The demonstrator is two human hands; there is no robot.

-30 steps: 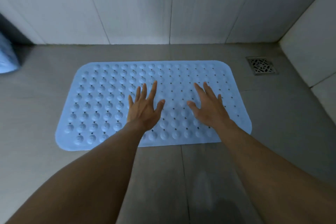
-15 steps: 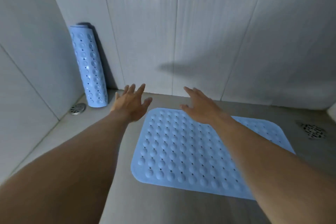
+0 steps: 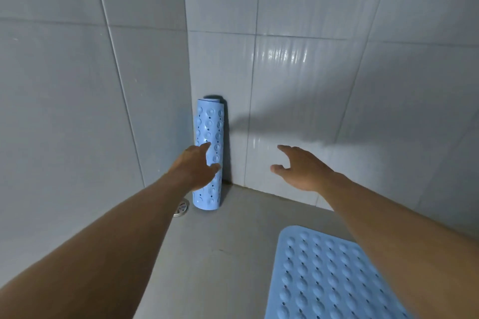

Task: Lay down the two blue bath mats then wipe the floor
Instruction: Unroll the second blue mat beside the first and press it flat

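A rolled-up blue bath mat (image 3: pixel 209 122) stands upright in the corner where two tiled walls meet. My left hand (image 3: pixel 195 166) is in front of its lower half, fingers apart, at or just short of the roll and not closed on it. My right hand (image 3: pixel 302 167) hovers open to the right of the roll, in front of the wall, holding nothing. A second blue bath mat (image 3: pixel 324 274) lies flat on the grey floor at the lower right, partly hidden by my right forearm.
A small round metal floor drain (image 3: pixel 181 208) sits just left of the roll's base, partly behind my left arm. Pale tiled walls (image 3: pixel 298 72) close in the corner. Grey floor tiles (image 3: pixel 220 254) stretch between the roll and the flat mat.
My view has swung left and up from the flat mat to the corner. Both hands have lifted off the flat mat and reached to the rolled mat; my left hand now overlaps it.
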